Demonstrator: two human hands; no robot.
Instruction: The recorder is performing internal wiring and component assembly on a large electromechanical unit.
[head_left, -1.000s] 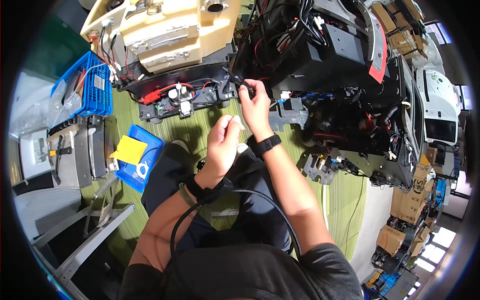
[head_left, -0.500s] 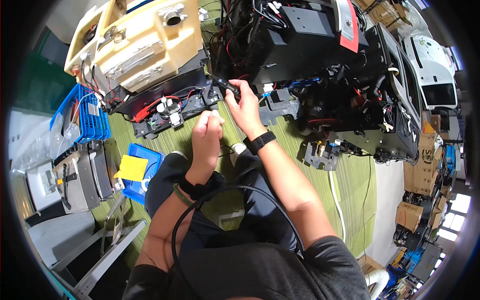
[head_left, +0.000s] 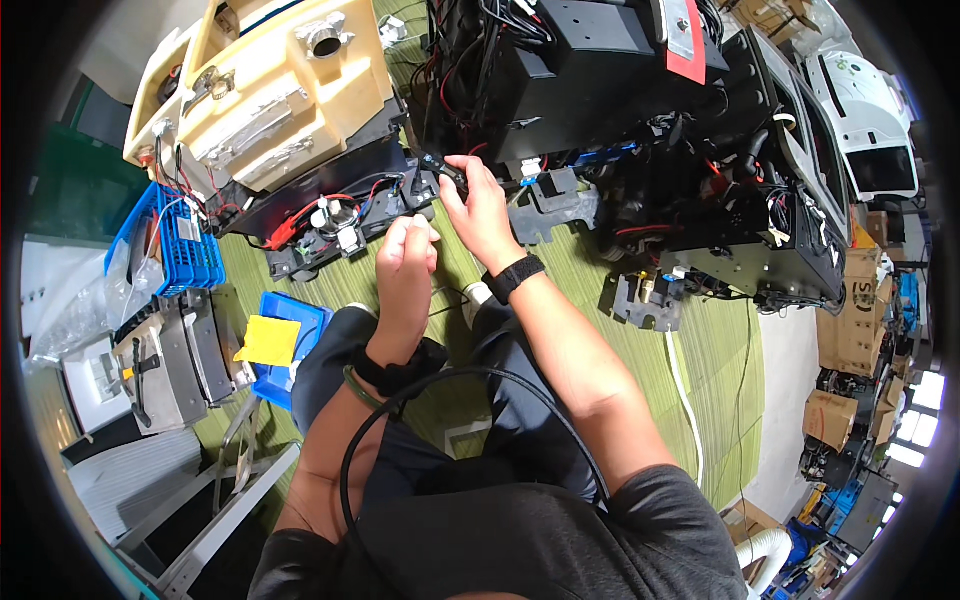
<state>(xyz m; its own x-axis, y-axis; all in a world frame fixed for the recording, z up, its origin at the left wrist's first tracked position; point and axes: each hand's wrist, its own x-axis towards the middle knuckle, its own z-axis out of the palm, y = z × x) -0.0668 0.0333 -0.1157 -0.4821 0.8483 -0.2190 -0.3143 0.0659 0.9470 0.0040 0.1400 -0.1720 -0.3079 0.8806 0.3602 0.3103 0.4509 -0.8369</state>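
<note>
My right hand [head_left: 482,215] is closed round a short black cylindrical tool [head_left: 441,168], which looks like a small flashlight. Its end points away to the left, toward the black chassis [head_left: 330,205] with red wires. My left hand [head_left: 405,265] is held just left of and below the right one, fingers curled in and thumb pressed against them; whatever may be in them is hidden. A round metal part [head_left: 335,215] with a white fitting sits on the chassis, left of that hand. Both wrists wear black bands.
A cream tank-like housing [head_left: 300,100] stands on the chassis. Large black machinery [head_left: 580,90] fills the far right. To the left are a blue crate [head_left: 190,250], a blue tray [head_left: 275,385] with a yellow sheet [head_left: 268,341], and a metal frame [head_left: 230,510]. A black cable [head_left: 450,373] loops before me.
The view has shifted slightly. Both hands keep nearly the same pose, and the black tool in my right hand shows a little more of its end.
</note>
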